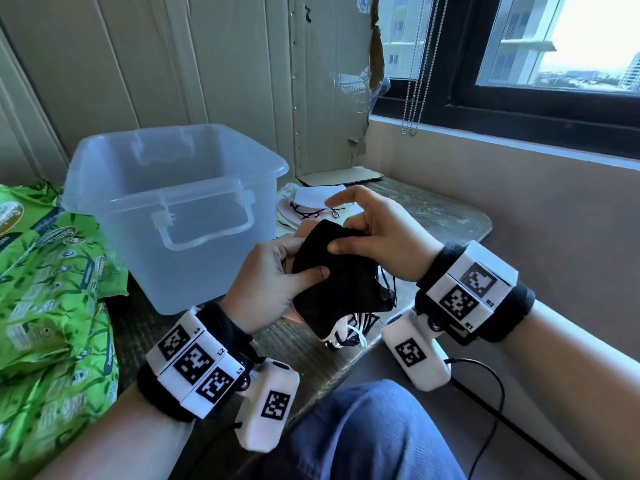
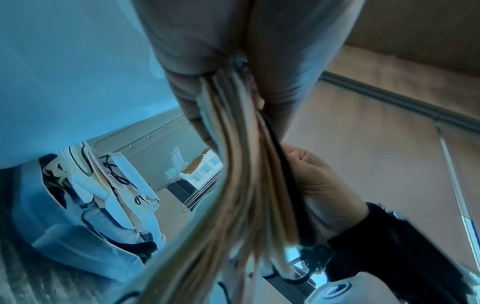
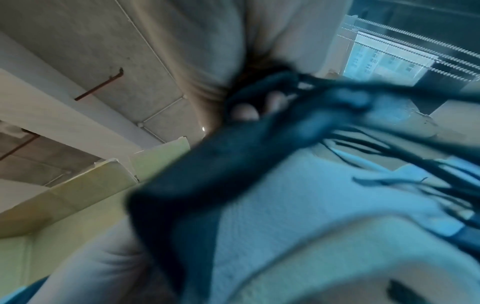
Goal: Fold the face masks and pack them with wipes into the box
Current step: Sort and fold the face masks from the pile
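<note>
A stack of folded face masks point(image 1: 337, 282), black on top with white and pink ones beneath, is held above the table's front edge. My left hand point(image 1: 277, 271) grips the stack's left side, thumb pressed on the black mask. My right hand point(image 1: 374, 233) pinches the top right corner with thumb and curled fingers, index finger lifted. The left wrist view shows the stack's layered edges point(image 2: 246, 174) edge-on. In the right wrist view the black mask point(image 3: 233, 164) is blurred. The clear plastic box point(image 1: 173, 209) stands empty behind my left hand. Loose masks point(image 1: 311, 202) lie right of the box.
Green wipe packs point(image 1: 52, 289) are piled at the left of the table. Cardboard point(image 1: 332, 98) leans against the wall behind. A window and bead chains point(image 1: 415, 81) are at the right. The person's jeans-clad knee point(image 1: 363, 427) is below the table edge.
</note>
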Action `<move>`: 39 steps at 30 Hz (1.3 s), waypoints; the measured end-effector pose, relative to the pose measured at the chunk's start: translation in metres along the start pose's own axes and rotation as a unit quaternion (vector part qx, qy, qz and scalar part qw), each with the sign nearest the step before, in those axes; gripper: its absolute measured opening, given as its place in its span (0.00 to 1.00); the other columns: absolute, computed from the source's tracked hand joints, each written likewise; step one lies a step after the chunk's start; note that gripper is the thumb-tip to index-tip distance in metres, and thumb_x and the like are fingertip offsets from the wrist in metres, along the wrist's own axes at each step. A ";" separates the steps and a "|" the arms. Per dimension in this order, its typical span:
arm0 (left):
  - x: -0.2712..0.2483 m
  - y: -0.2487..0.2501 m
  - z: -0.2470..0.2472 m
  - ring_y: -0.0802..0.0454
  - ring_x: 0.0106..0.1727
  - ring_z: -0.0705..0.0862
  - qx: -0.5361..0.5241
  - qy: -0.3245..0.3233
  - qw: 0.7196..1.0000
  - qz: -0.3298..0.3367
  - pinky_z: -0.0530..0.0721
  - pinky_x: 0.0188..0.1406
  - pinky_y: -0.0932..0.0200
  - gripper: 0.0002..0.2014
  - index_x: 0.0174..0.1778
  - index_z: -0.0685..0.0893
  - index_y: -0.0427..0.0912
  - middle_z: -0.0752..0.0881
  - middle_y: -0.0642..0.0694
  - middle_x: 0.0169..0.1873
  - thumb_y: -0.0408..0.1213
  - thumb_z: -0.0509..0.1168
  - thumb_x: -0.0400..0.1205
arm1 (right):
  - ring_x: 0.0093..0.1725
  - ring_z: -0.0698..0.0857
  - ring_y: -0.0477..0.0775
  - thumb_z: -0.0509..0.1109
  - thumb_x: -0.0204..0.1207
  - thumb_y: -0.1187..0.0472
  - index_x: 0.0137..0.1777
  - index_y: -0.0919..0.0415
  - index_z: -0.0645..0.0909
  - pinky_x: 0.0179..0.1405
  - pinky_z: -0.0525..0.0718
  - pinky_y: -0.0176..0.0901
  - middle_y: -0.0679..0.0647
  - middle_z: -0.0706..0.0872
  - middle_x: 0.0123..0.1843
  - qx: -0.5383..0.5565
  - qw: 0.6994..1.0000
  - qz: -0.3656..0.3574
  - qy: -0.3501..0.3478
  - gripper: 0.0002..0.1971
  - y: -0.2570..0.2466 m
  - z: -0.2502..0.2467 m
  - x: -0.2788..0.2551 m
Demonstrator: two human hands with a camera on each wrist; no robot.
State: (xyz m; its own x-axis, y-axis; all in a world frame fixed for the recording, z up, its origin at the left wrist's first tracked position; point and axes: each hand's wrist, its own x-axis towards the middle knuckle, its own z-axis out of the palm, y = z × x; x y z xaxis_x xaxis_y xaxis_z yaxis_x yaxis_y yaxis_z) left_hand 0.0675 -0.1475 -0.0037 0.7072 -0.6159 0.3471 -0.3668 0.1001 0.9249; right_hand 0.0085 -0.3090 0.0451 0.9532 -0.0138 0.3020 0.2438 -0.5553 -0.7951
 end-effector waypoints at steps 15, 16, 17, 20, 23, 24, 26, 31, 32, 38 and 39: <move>-0.001 0.004 0.004 0.48 0.49 0.83 0.046 0.012 0.998 0.041 0.79 0.59 0.42 0.34 0.70 0.62 0.54 0.84 0.43 0.48 0.31 0.65 0.69 | 0.28 0.76 0.34 0.77 0.67 0.64 0.58 0.59 0.78 0.36 0.72 0.27 0.39 0.80 0.22 -0.143 0.987 -0.063 0.026 0.19 -0.013 -0.002 0.005; -0.001 0.003 0.003 0.50 0.50 0.83 0.047 0.010 0.998 0.042 0.78 0.59 0.45 0.34 0.71 0.62 0.50 0.83 0.45 0.48 0.30 0.64 0.69 | 0.28 0.76 0.33 0.77 0.67 0.63 0.58 0.59 0.79 0.36 0.71 0.27 0.40 0.79 0.24 -0.159 0.984 -0.076 0.030 0.20 -0.015 -0.001 0.006; -0.001 0.004 0.003 0.52 0.50 0.82 0.050 0.008 0.998 0.043 0.78 0.58 0.49 0.33 0.70 0.62 0.49 0.83 0.47 0.49 0.30 0.63 0.69 | 0.28 0.76 0.33 0.78 0.66 0.62 0.58 0.59 0.79 0.36 0.70 0.26 0.40 0.79 0.25 -0.175 0.980 -0.088 0.035 0.20 -0.017 0.000 0.007; -0.002 0.005 0.002 0.52 0.49 0.84 0.072 0.013 0.996 0.045 0.81 0.52 0.50 0.28 0.63 0.65 0.56 0.83 0.48 0.46 0.31 0.63 0.69 | 0.28 0.75 0.36 0.79 0.64 0.59 0.56 0.57 0.83 0.37 0.69 0.25 0.39 0.76 0.27 -0.219 0.969 -0.100 0.055 0.19 -0.018 0.001 0.010; -0.003 0.006 0.002 0.50 0.45 0.85 0.091 0.021 0.995 0.046 0.83 0.49 0.46 0.25 0.58 0.66 0.59 0.83 0.49 0.41 0.33 0.63 0.69 | 0.33 0.74 0.30 0.81 0.60 0.57 0.49 0.55 0.87 0.40 0.68 0.22 0.38 0.72 0.31 -0.229 0.960 -0.137 0.088 0.16 -0.013 0.002 0.011; -0.002 0.005 0.001 0.51 0.43 0.84 0.091 0.025 0.994 0.048 0.82 0.48 0.47 0.25 0.57 0.66 0.59 0.83 0.50 0.39 0.33 0.63 0.69 | 0.36 0.73 0.29 0.82 0.59 0.56 0.45 0.55 0.88 0.41 0.67 0.21 0.38 0.72 0.34 -0.214 0.958 -0.157 0.106 0.14 -0.011 0.002 0.011; -0.002 0.004 0.000 0.50 0.41 0.84 0.085 0.029 0.995 0.046 0.81 0.46 0.46 0.25 0.56 0.67 0.62 0.84 0.51 0.38 0.33 0.64 0.68 | 0.39 0.73 0.33 0.80 0.56 0.54 0.37 0.56 0.87 0.43 0.68 0.23 0.40 0.72 0.38 -0.192 0.953 -0.197 0.128 0.11 -0.009 0.002 0.009; 0.002 0.000 -0.004 0.59 0.35 0.82 0.082 0.040 0.995 0.040 0.76 0.39 0.57 0.21 0.49 0.73 0.62 0.86 0.61 0.34 0.32 0.64 0.68 | 0.37 0.72 0.39 0.81 0.57 0.58 0.36 0.64 0.83 0.38 0.69 0.24 0.37 0.74 0.32 -0.203 0.956 -0.208 0.033 0.13 -0.004 0.002 0.009; 0.002 -0.001 -0.004 0.61 0.37 0.83 0.090 0.044 0.994 0.036 0.77 0.41 0.58 0.20 0.47 0.76 0.65 0.87 0.62 0.35 0.33 0.65 0.67 | 0.37 0.71 0.39 0.81 0.57 0.59 0.37 0.66 0.83 0.38 0.69 0.23 0.36 0.73 0.31 -0.214 0.957 -0.196 0.012 0.13 -0.002 0.003 0.009; 0.003 -0.005 -0.003 0.60 0.53 0.83 0.084 0.005 0.996 0.010 0.78 0.63 0.55 0.16 0.50 0.85 0.58 0.89 0.56 0.48 0.34 0.65 0.70 | 0.33 0.72 0.36 0.79 0.63 0.65 0.34 0.58 0.75 0.37 0.70 0.22 0.41 0.73 0.30 -0.180 0.971 -0.155 -0.003 0.12 0.004 0.002 0.006; 0.003 -0.004 -0.004 0.58 0.52 0.83 0.067 0.006 0.998 0.004 0.78 0.62 0.53 0.15 0.50 0.86 0.55 0.89 0.52 0.48 0.35 0.66 0.70 | 0.32 0.73 0.34 0.78 0.65 0.66 0.35 0.56 0.73 0.36 0.70 0.24 0.39 0.73 0.30 -0.172 0.976 -0.136 -0.008 0.14 0.005 0.000 0.005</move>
State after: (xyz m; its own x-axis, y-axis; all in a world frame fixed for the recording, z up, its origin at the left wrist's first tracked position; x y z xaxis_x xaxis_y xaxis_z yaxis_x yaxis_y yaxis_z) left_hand 0.0736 -0.1469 -0.0057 0.7113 -0.6053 0.3573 -0.4491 -0.0004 0.8935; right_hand 0.0143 -0.3120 0.0425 0.8648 0.1855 0.4666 0.4173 -0.7823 -0.4624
